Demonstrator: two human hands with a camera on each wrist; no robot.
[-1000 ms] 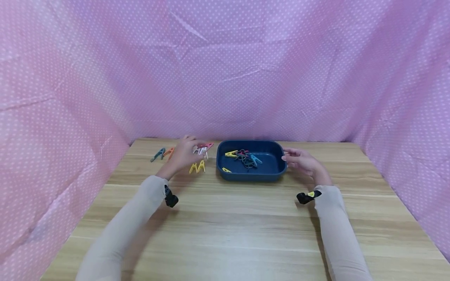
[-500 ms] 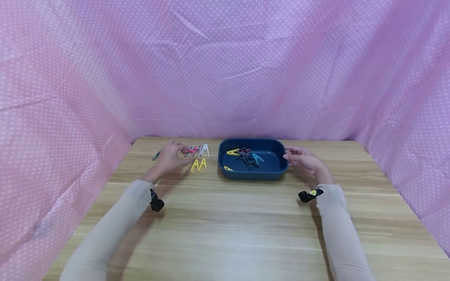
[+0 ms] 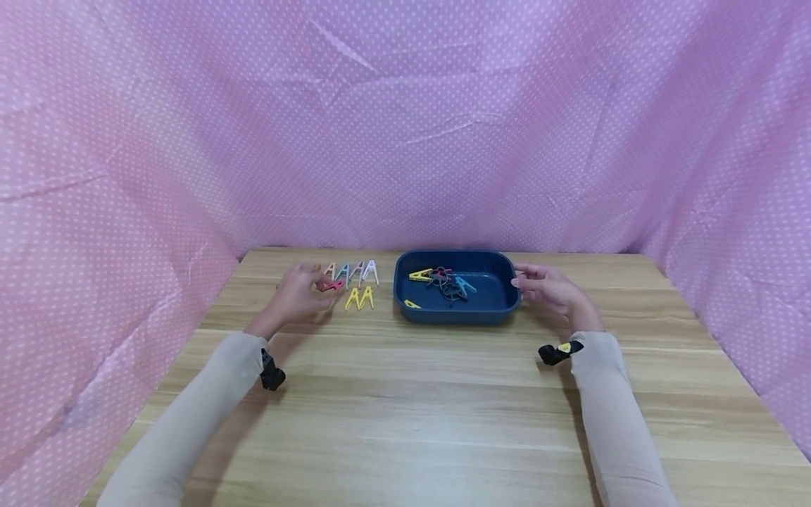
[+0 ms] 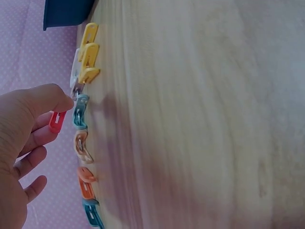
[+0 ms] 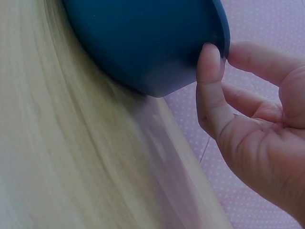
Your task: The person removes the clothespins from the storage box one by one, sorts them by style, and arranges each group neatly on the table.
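Note:
My left hand (image 3: 298,292) holds a red clothespin (image 4: 56,122) between thumb and fingers, just left of a group of clothespins on the table. In that group stand two yellow clothespins (image 3: 360,298), a white clothespin (image 3: 371,272) and a teal clothespin (image 3: 343,272). An orange clothespin (image 4: 86,183) and another teal clothespin (image 4: 93,213) show in the left wrist view; my hand mostly hides them from the head camera. With thumb and fingers, my right hand (image 3: 557,292) pinches the right rim of a dark blue plastic basin (image 3: 456,318).
Inside the basin lie yellow clothespins (image 3: 419,275), a blue clothespin (image 3: 465,285), something pink partly covered, and dark round clip-like pieces (image 3: 453,289). The wooden table (image 3: 418,408) ends at a pink dotted cloth (image 3: 405,141) behind and at both sides.
Carrying the red clothespin, my left hand has moved left and slightly nearer to me, uncovering the white and teal clothespins. My right hand keeps its grip on the basin rim.

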